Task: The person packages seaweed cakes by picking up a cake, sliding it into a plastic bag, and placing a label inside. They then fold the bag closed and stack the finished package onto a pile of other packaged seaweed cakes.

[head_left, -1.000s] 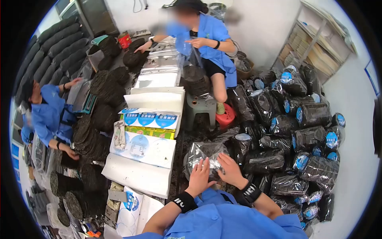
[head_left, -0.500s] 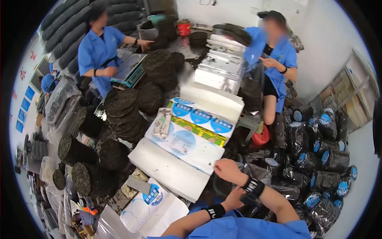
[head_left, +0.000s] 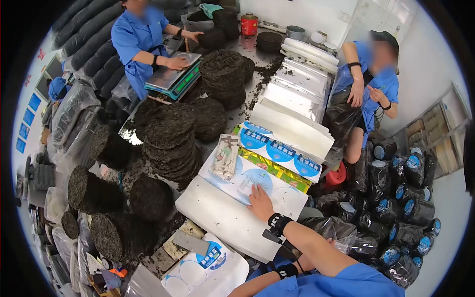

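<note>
While the right hand (head_left: 260, 200) lies flat, open and empty on the label sheets (head_left: 287, 195), with the left hand's grip hidden, loose sheets could slide askew.

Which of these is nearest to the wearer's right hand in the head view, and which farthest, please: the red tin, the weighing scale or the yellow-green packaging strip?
From the right hand:
1. yellow-green packaging strip, just beyond it, slightly right.
2. weighing scale, well off to the upper left.
3. red tin, farthest back, at the top of the view.

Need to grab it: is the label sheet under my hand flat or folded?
Flat: label sheet spread out, right hand open on it.
</note>
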Tool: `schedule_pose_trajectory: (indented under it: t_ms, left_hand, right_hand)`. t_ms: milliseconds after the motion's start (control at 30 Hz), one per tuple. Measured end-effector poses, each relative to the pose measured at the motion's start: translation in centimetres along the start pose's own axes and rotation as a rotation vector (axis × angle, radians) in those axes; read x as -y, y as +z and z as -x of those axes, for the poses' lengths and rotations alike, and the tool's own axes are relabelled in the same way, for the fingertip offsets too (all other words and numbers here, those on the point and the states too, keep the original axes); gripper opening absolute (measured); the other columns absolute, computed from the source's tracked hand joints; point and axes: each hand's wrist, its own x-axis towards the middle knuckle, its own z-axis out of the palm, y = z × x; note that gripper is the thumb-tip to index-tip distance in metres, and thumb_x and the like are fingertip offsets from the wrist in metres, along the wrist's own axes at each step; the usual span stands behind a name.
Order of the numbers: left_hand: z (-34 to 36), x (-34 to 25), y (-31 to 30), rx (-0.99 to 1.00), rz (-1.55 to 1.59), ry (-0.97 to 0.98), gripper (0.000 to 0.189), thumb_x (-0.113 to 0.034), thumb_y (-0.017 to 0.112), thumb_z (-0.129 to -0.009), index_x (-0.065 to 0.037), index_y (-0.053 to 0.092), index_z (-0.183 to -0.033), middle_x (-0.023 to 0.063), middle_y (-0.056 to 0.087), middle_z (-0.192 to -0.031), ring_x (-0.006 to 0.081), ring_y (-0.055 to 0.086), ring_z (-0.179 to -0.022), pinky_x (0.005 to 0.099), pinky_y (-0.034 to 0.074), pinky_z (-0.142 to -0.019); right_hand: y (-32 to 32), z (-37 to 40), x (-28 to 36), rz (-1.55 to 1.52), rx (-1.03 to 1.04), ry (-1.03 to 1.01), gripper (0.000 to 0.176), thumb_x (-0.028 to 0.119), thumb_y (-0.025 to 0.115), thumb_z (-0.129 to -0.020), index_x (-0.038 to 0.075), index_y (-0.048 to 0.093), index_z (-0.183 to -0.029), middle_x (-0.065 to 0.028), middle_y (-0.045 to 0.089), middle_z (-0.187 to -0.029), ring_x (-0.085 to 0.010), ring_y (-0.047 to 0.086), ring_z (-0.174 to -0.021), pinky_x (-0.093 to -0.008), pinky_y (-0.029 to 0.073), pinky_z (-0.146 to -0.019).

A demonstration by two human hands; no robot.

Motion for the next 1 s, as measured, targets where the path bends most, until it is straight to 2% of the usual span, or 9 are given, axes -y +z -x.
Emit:
schedule_pose_trajectory:
  t_ms: [267, 367, 500, 567, 767, 900, 933, 967, 1000]
  left_hand:
    - [0.3, -1.1, -3.3, -0.045, 0.25, -0.094, 0.053, -0.026, 0.054, -0.092, -0.005, 0.045, -0.14, 0.0158, 0.043, -0.145, 0.034, 0.037, -0.136, 0.0449, 0.026, -0.114]
    - [1.2, -0.4, -1.6, -0.011, 0.22, -0.07, 0.051, -0.025, 0.059, -0.088, -0.006, 0.051, -0.134, 0.0163, 0.049, -0.139, 0.0357, 0.041, -0.132, 0.0458, 0.028, -0.112]
    - [1.4, -0.3, 1.2, 0.051, 0.192, -0.068, 0.049, -0.023, 0.056, -0.09, -0.004, 0.05, -0.134, 0.0165, 0.048, -0.14, 0.0355, 0.041, -0.132, 0.0458, 0.029, -0.112]
    - [0.4, -0.9, 0.1, -0.134, 0.22, -0.021, 0.047, -0.022, 0.053, -0.091, -0.001, 0.051, -0.133, 0.0175, 0.05, -0.138, 0.0358, 0.043, -0.13, 0.0463, 0.03, -0.111]
    - [1.0, -2.2, -3.2, 0.061, 0.165, -0.076, 0.051, -0.024, 0.052, -0.092, -0.001, 0.046, -0.137, 0.0177, 0.048, -0.14, 0.034, 0.041, -0.133, 0.045, 0.028, -0.112]
    - [0.5, -2.5, -3.5, 0.118, 0.108, -0.102, 0.06, -0.031, 0.058, -0.088, -0.003, 0.044, -0.138, 0.0161, 0.048, -0.141, 0.0314, 0.038, -0.136, 0.0453, 0.03, -0.111]
    - [-0.8, -3.2, -5.8, 0.357, -0.047, -0.099, 0.066, -0.036, 0.06, -0.086, -0.003, 0.043, -0.14, 0.0144, 0.039, -0.147, 0.0315, 0.033, -0.139, 0.0447, 0.029, -0.111]
    - [-2.1, -4.0, -8.0, 0.593, -0.203, -0.085, 0.072, -0.041, 0.062, -0.085, -0.003, 0.041, -0.142, 0.0128, 0.031, -0.154, 0.0317, 0.028, -0.141, 0.0441, 0.027, -0.112]
    - [-2.3, -3.9, -8.1, 0.489, -0.236, -0.059, 0.076, -0.041, 0.065, -0.082, -0.003, 0.04, -0.142, 0.0118, 0.03, -0.154, 0.031, 0.028, -0.142, 0.0433, 0.028, -0.111]
  right_hand:
    - [-0.4, -1.1, -0.9, -0.11, -0.014, 0.026, 0.036, 0.023, 0.069, -0.08, 0.002, 0.059, -0.108, -0.0213, 0.053, -0.132, -0.042, 0.044, -0.128, -0.0465, 0.042, -0.098]
    - [-1.5, -3.1, -1.8, -0.198, 0.359, 0.23, 0.043, 0.025, 0.07, -0.08, 0.001, 0.057, -0.112, -0.02, 0.056, -0.128, -0.0414, 0.049, -0.121, -0.0452, 0.044, -0.094]
    - [-1.2, -1.1, 0.9, 0.065, -0.072, 0.015, 0.035, 0.025, 0.071, -0.077, 0.003, 0.059, -0.101, -0.022, 0.057, -0.123, -0.0357, 0.054, -0.109, -0.046, 0.045, -0.087]
    - [-0.6, -1.0, 0.8, 0.186, -0.179, 0.0, 0.032, 0.026, 0.071, -0.077, 0.004, 0.06, -0.099, -0.0203, 0.06, -0.118, -0.035, 0.054, -0.107, -0.0458, 0.045, -0.086]
    - [0.2, -3.0, -2.6, -0.377, -0.131, 0.268, 0.025, 0.028, 0.072, -0.077, 0.008, 0.065, -0.091, -0.0163, 0.065, -0.113, -0.034, 0.058, -0.1, -0.0448, 0.046, -0.082]
    - [-0.2, -4.8, -8.9, -0.689, -0.434, 0.592, 0.026, 0.026, 0.069, -0.079, 0.0, 0.067, -0.074, -0.0209, 0.065, -0.072, -0.0386, 0.064, -0.069, -0.0479, 0.049, -0.065]
    - [-1.2, -5.0, -12.7, -0.709, -0.499, 0.617, 0.028, 0.028, 0.068, -0.08, 0.001, 0.069, -0.077, -0.0215, 0.066, -0.071, -0.0383, 0.065, -0.067, -0.0451, 0.05, -0.061]
    - [-4.5, -4.0, -15.7, -0.782, -0.54, 0.657, 0.025, 0.026, 0.068, -0.081, 0.001, 0.069, -0.077, -0.0189, 0.068, -0.072, -0.0316, 0.066, -0.064, -0.0433, 0.05, -0.061]
    - [-7.9, -3.1, -18.0, -1.037, -0.672, 0.726, 0.02, 0.023, 0.067, -0.084, 0.004, 0.068, -0.078, -0.0102, 0.068, -0.069, -0.0227, 0.062, -0.058, -0.0381, 0.05, -0.057]
